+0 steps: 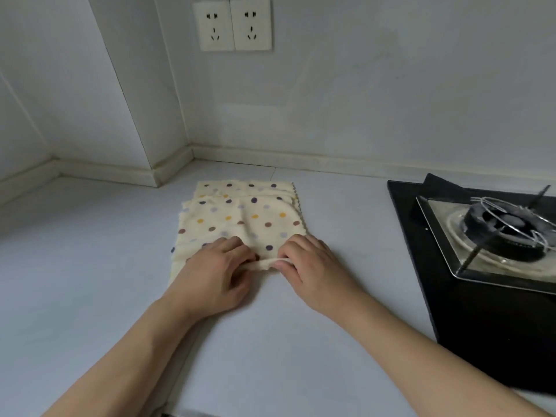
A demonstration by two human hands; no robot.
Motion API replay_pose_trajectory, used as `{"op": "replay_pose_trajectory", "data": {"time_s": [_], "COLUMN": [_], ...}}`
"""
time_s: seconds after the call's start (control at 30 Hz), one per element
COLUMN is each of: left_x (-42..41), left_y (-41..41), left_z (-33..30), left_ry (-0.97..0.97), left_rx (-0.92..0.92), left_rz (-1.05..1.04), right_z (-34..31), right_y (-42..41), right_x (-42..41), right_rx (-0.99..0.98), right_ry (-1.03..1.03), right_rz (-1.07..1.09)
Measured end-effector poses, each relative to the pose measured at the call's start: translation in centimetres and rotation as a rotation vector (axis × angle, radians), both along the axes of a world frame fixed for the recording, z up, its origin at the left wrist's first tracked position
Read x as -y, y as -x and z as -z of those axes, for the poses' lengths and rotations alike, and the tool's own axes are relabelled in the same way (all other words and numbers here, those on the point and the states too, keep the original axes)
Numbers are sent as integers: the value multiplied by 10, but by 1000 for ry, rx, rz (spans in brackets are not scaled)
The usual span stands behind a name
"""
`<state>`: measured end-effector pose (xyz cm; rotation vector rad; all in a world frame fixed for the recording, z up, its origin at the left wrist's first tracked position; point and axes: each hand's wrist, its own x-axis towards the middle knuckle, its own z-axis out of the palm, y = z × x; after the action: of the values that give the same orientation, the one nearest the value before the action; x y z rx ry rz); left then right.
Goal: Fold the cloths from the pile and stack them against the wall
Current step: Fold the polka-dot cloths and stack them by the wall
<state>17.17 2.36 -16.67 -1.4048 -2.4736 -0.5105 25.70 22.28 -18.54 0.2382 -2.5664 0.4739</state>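
A cream cloth with coloured polka dots (240, 218) lies flat on the white counter (90, 266), partly folded, its layers showing at the far edge. Both hands sit at its near edge. My left hand (216, 275) covers the near left part and pinches the raised hem with thumb and fingers. My right hand (310, 263) pinches the same hem from the right, so a small fold of fabric stands up between the two hands. The cloth's near left corner runs under my left forearm. No other cloth shows apart from this one.
A black gas hob (469, 266) with a metal burner ring (508, 230) fills the right side of the counter. The back wall carries two sockets (233, 24). A wall corner juts out at the left (156, 170), with a skirting strip along the wall.
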Motion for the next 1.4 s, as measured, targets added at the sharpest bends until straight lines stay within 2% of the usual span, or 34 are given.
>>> {"op": "replay_pose_trajectory", "data": {"time_s": [0.2, 0.37, 0.47, 0.53, 0.63, 0.67, 0.73, 0.8, 0.9, 1.03, 1.17, 1.4], "left_x": [2, 1, -3, -5, -1, 2, 8, 11, 7, -9, -22, -33], "left_y": [-5, -7, -10, -11, -5, -2, 1, 2, -1, -7, -12, -26], "left_z": [1, -12, -25, -35, -55, -61, -71, -76, -74, -65, -65, -72], "left_ry": [-56, -279, -399, -416, -404, -394, -374, -384, -414, -399, -449, -466], "left_rx": [-93, 1, 78, 108, 179, 197, 209, 229, 294, 287, 291, 324], "left_rz": [-32, -159, -177, -199, -253, -263, -279, -272, -251, -238, -206, -137], "right_z": [-10, -11, -11, -11, -17, -20, -24, -24, -22, -23, -21, -5], "right_y": [-10, -13, -11, -12, -17, -17, -16, -14, -14, -19, -21, 0], "right_x": [6, 10, 8, 2, -6, -9, -12, -10, 3, 17, 32, 28], "right_rx": [-105, -7, -58, -134, -254, -284, -287, -232, -38, 63, -7, -340], "right_ry": [99, 26, 6, 193, 680, 786, 852, 821, 756, 525, 394, 197], "right_rz": [72, 89, 152, 193, 240, 237, 208, 140, -9, -39, 43, 339]}}
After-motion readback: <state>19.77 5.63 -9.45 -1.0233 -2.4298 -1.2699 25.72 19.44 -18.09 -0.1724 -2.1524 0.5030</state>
